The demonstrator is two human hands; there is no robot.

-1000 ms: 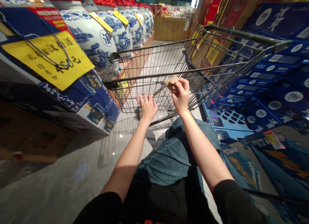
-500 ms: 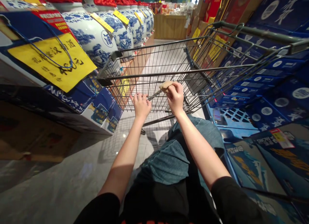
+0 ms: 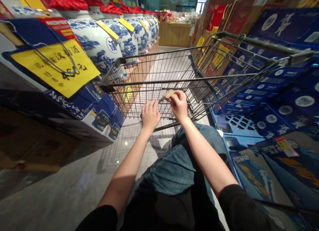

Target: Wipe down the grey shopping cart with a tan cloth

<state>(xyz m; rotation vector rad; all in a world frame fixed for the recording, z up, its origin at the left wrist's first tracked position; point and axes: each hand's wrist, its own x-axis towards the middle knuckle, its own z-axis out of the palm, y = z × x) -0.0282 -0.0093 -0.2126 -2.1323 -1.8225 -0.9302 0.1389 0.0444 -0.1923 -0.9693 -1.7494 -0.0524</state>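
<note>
A shopping cart of dark wire stands crosswise before me, its long side facing me. In my right hand a crumpled tan cloth is pinched between thumb and fingers, against the near wire side. My left hand lies on the same wires a little to the left, fingers stretched upward. Between the fingertips and the cloth runs a short greyish strip; whether it belongs to the cart I cannot tell.
Large blue-and-white jars with red cloth tops line the left, behind a gift box with a yellow price sign. Stacked blue cartons rise on the right above a blue plastic pallet. A wooden counter stands far back.
My left hand has moved right along the wires, closer to the cloth, its fingers less spread. The right hand with the cloth sits slightly lower and further left. The view has tilted a little.
</note>
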